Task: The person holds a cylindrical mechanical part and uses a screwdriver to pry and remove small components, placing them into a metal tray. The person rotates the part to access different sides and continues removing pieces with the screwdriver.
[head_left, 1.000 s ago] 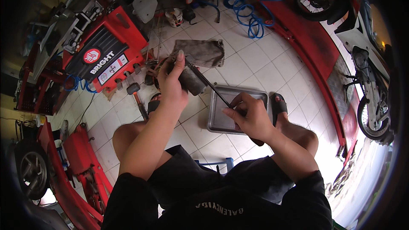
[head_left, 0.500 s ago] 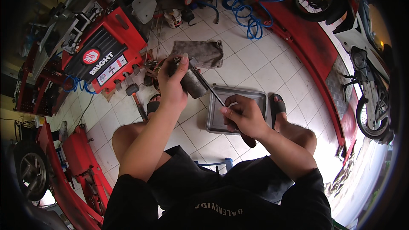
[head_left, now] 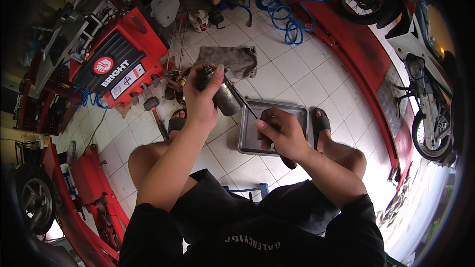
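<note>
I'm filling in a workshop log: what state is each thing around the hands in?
left grip, closed on the metal cylinder
right grip, closed on the thin rod
metal cylinder, held at a tilt
thin rod, held slanting
metal tray, flat on the floor, partly hidden
grey cloth, spread out, stained
blue hose, loosely coiled

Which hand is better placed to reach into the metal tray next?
Probably the right hand: it appears over the metal tray, holding a thin dark rod; the left hand, gripping a metal cylinder, is farther off.
</note>
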A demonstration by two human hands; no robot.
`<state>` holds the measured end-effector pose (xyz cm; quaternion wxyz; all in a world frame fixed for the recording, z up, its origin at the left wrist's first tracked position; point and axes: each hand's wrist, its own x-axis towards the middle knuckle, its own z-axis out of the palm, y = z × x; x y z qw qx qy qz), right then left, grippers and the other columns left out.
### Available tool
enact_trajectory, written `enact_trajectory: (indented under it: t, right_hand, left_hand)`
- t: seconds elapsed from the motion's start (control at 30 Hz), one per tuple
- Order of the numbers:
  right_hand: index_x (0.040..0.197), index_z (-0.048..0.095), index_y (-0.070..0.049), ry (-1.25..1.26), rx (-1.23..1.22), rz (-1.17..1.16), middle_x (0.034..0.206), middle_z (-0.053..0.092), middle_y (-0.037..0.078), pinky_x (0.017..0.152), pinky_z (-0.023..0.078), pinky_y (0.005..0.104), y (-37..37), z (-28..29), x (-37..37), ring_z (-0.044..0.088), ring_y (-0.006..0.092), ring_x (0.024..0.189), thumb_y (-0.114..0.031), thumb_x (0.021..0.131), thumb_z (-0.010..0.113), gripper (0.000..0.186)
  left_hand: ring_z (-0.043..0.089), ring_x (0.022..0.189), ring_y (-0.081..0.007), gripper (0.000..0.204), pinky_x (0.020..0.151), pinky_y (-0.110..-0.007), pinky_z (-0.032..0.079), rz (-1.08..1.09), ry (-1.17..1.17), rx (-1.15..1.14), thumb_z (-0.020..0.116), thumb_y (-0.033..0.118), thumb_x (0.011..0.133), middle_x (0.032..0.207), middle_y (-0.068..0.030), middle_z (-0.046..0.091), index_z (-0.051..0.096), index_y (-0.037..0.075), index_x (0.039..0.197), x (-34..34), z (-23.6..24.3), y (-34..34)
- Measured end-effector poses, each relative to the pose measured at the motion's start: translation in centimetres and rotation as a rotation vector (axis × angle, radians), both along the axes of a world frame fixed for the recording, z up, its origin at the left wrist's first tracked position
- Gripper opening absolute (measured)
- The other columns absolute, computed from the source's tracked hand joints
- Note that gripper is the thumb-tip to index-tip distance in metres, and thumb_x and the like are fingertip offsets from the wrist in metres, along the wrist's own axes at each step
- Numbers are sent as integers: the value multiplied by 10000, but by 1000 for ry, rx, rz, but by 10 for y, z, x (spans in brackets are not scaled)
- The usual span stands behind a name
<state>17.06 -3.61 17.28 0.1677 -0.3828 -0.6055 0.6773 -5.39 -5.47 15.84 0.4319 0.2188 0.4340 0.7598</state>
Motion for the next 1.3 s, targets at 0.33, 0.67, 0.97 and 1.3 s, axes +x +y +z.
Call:
enact_trajectory:
  t: [0.33,0.67,0.97,1.3]
  right_hand:
    - [1035,603,71,26,-52,-45,748,640,75,507,478,261,4,-1,1,595,106,574,-227,1040,608,298]
    - [1047,613,86,93,-105,-114,789,629,85,524,461,269,5,-10,2,600,126,599,-231,1021,645,320]
    - [1019,641,78,129,-128,-127,793,636,83,582,509,294,-1,-17,-1,624,138,662,-266,1028,635,344]
    - [1068,647,71,121,-291,-171,820,641,66,639,560,276,-1,-17,0,636,143,679,-173,974,709,269]
  left_hand:
    - [677,817,-227,308,747,-375,587,-28,151,18,755,192,927,968,-96,641,559,47,1116,4,-8,0]
    - [678,824,-230,323,762,-398,606,-27,196,-1,761,178,920,999,-87,608,548,35,1117,11,-11,-2]
    - [640,830,-195,288,774,-409,625,-14,193,-3,756,179,925,995,-64,570,561,39,1085,17,-10,1]
    - [620,845,-163,280,774,-411,632,-23,197,-3,761,198,924,982,-50,570,578,32,1056,21,-10,3]
